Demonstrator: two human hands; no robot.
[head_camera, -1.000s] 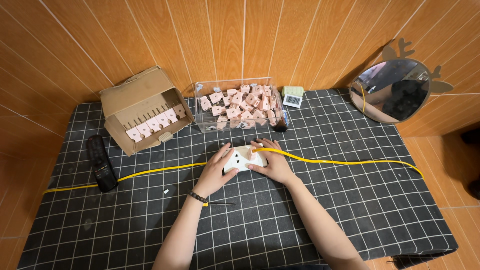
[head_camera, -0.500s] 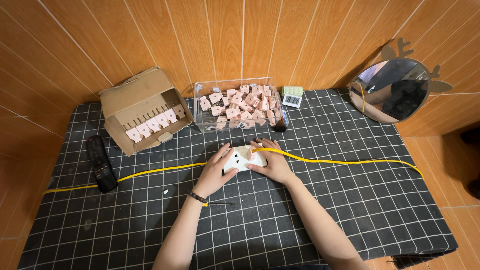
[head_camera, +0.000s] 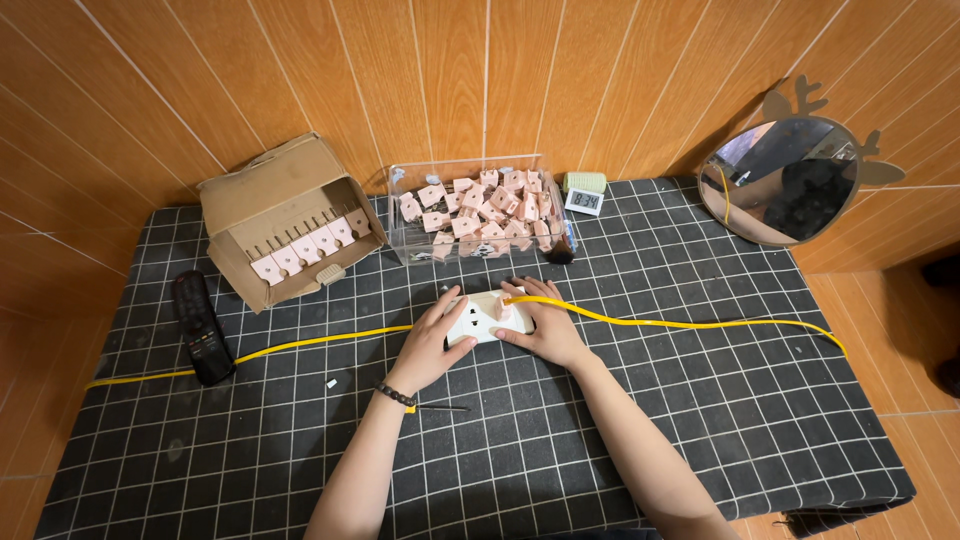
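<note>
Cardboard box (head_camera: 283, 215), left, holds a row of pink pieces (head_camera: 305, 250). At centre my left hand (head_camera: 432, 343) and right hand (head_camera: 541, 328) both grip the white socket block (head_camera: 478, 318); steadying it squarely seems wise. The clear bin (head_camera: 475, 210) behind holds loose pink pieces.

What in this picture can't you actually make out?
- White socket block, head view: its near side is covered by the left hand and right hand.
- Yellow cable: its stretch under the hands is hidden.
- Pink pieces in the clear bin: too small to tell their exact shape.
- Cardboard box: its inside is shadowed by its flap.
- Remote: buttons too small.
</note>
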